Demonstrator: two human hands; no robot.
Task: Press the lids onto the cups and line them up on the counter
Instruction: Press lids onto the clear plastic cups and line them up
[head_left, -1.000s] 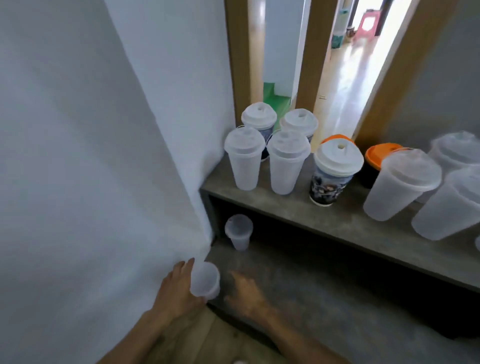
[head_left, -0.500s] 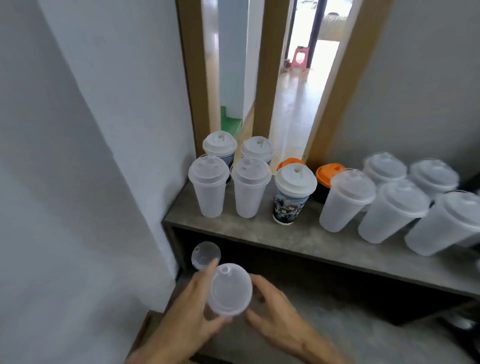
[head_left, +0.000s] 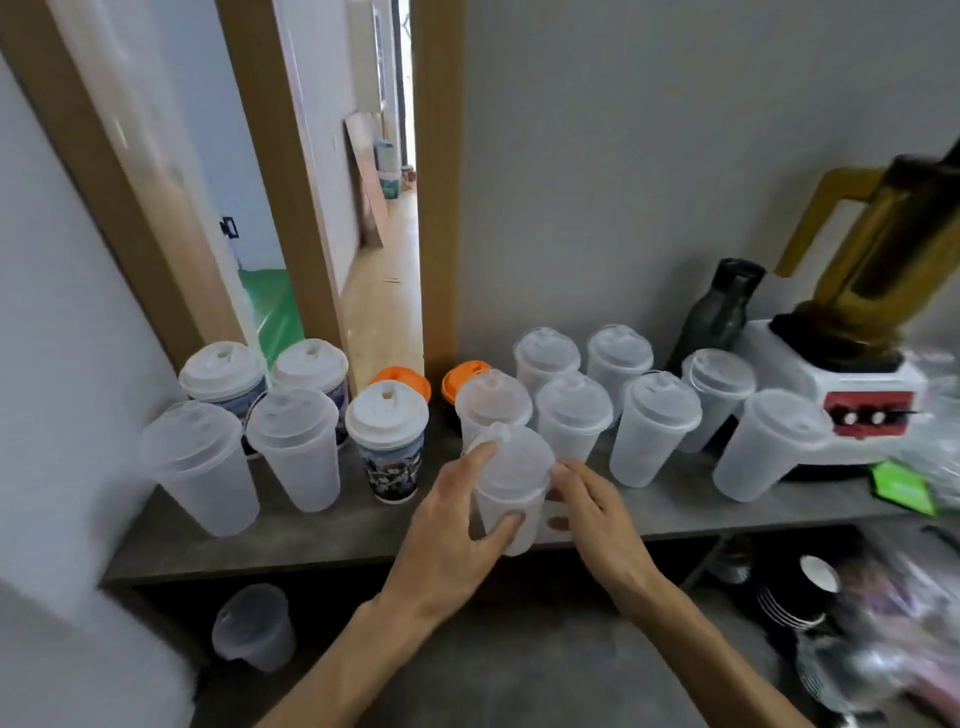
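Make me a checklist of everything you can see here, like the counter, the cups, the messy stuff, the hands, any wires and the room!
Surface: grey counter, crowded along the back.
Job's things: held cup with lid on, at the front edge; lidded cups lined up behind; printed cup among them.
Clutter: blender, dark bottle, green packet, spare cup on the shelf below.
Hands: left hand grips the held cup; right hand touches its side.
Cables: nothing seen.
Surroundings: open doorway, grey wall.

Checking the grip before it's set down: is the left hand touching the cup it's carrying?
Touching. The head view shows the left hand wrapped around the cup, thumb pressed against its side.
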